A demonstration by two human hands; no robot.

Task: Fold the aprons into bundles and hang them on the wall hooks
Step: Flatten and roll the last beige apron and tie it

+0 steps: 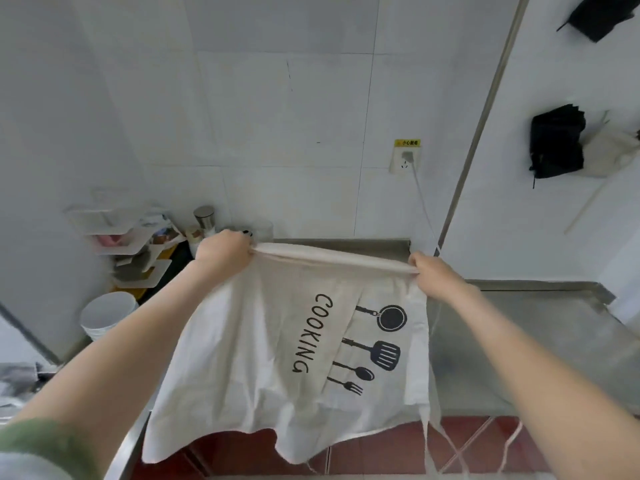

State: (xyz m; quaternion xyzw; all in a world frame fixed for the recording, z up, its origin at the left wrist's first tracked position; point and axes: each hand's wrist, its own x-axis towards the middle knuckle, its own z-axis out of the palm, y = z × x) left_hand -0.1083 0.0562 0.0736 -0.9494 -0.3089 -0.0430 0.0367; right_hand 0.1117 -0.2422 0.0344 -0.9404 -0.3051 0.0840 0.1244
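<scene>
Left hand [223, 250] clenched around folded top edge of cream apron [277, 358]; right hand [437, 276] grips opposite end, fabric stretched taut between, hanging over steel counter [536, 327].

The left hand [221, 252] and right hand [437, 276] are bare, as are both forearms. A green sleeve [52, 445], blurred, covers the left upper arm, perhaps edged in pale grey.

The single wide-angle head view looks forward and down from close above the steel bench [554, 327], facing the tiled wall [277, 109] behind it.
</scene>
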